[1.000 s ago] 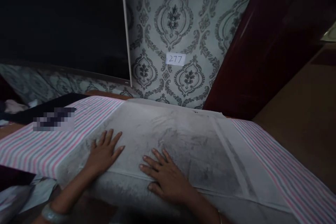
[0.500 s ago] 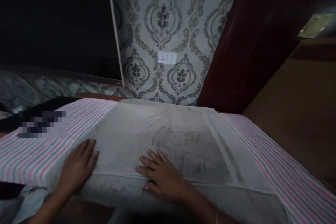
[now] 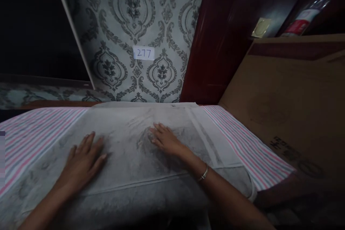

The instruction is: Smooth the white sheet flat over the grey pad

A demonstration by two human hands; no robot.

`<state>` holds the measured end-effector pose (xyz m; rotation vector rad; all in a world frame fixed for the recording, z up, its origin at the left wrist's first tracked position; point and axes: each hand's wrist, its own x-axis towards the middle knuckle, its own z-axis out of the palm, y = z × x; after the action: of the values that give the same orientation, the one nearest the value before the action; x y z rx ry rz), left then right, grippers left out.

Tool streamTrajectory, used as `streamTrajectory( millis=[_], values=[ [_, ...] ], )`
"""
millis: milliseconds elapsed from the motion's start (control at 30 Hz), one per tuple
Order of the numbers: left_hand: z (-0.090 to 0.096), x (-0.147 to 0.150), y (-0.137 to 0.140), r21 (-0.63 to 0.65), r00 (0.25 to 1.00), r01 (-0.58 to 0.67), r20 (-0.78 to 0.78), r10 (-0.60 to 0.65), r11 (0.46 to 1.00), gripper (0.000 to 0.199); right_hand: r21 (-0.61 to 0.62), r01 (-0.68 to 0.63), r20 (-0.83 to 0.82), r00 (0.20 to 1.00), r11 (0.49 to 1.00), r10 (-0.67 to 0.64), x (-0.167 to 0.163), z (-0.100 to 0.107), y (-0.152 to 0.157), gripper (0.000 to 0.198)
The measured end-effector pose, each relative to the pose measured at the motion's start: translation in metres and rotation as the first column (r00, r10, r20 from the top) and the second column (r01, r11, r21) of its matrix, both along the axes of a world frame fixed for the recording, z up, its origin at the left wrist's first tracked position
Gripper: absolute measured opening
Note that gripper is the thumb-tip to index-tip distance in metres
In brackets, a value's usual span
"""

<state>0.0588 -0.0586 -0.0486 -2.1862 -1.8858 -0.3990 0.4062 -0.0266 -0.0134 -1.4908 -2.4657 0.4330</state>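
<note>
A grey, velvety piece of fabric (image 3: 121, 158) with a stitched seam lies spread over a pink, white and grey striped cloth (image 3: 51, 122). My left hand (image 3: 83, 158) rests palm down on the left part of the grey fabric, fingers spread. Farther right and farther back, my right hand (image 3: 167, 138) lies flat on the fabric's darker, rubbed area, its fingers stretched out. A thin bracelet (image 3: 204, 172) circles my right wrist. The near edge of the fabric drops into shadow.
Behind the table stands a patterned wall with a paper label (image 3: 143, 53) reading 277. A dark screen (image 3: 40, 25) is at the left. On the right are a dark red panel (image 3: 210, 36), a cardboard box (image 3: 269, 104) and a plastic bottle (image 3: 302, 21).
My right hand has slid forward, away from me, over the grey fabric. My left hand stays on the fabric at the left. The view has turned right, bringing the bottle into sight.
</note>
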Motion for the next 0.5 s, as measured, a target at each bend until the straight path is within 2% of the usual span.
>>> streamTrajectory(
  millis=[100,233,367,500],
  values=[
    [0.008,0.029,0.028,-0.047,0.996,0.085,-0.026,-0.087,0.995,0.064,-0.010,0.149,0.049,0.988,0.989,-0.148,0.018,0.005,0.017,0.061],
    [-0.002,0.047,0.043,-0.171,0.983,0.159,-0.064,-0.172,0.972,0.064,-0.031,0.335,0.120,0.937,0.942,-0.330,0.053,-0.003,0.030,0.059],
    [-0.014,0.051,0.039,-0.188,0.978,0.173,-0.084,-0.192,0.967,0.066,-0.031,0.355,0.140,0.927,0.934,-0.347,0.080,-0.027,0.028,0.059],
    [-0.016,0.048,0.037,-0.174,0.980,0.168,-0.077,-0.183,0.970,0.070,-0.011,0.336,0.104,0.937,0.942,-0.333,0.085,-0.038,0.025,0.059]
  ],
)
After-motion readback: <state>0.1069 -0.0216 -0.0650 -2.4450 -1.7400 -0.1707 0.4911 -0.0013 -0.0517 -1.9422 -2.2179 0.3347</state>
